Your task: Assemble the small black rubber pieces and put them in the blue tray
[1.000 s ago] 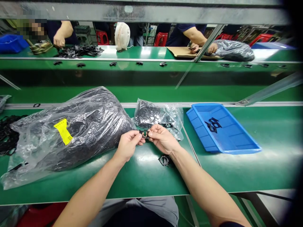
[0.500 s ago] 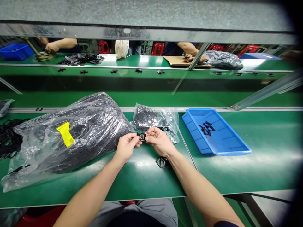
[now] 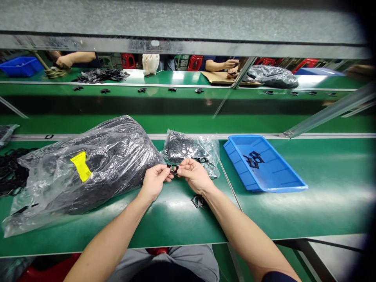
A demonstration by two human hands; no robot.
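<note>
My left hand [image 3: 154, 180] and my right hand [image 3: 193, 175] meet over the green table, both pinching a small black ring-shaped part [image 3: 173, 169] between fingertips. Just behind them lies a small clear bag of black rings [image 3: 190, 148]. A large clear bag of black parts [image 3: 88, 166] with a yellow label [image 3: 79, 166] lies to the left, touching my left hand's side. Another small black part [image 3: 198, 201] rests on the table under my right wrist. A blue tray [image 3: 273, 180] to the right holds a few black parts [image 3: 253, 159].
Loose black parts [image 3: 10, 172] are piled at the far left. Beyond a green conveyor belt [image 3: 182, 121], other people's hands work at a far bench with black parts [image 3: 98, 75], a white fan [image 3: 150, 62], cardboard and a dark bag [image 3: 272, 76]. Slanted metal rails [image 3: 329, 113] cross at the right.
Both hands stay pinched on the small black part and have shifted slightly left; the view has tilted a little. People at the far bench have moved their hands.
</note>
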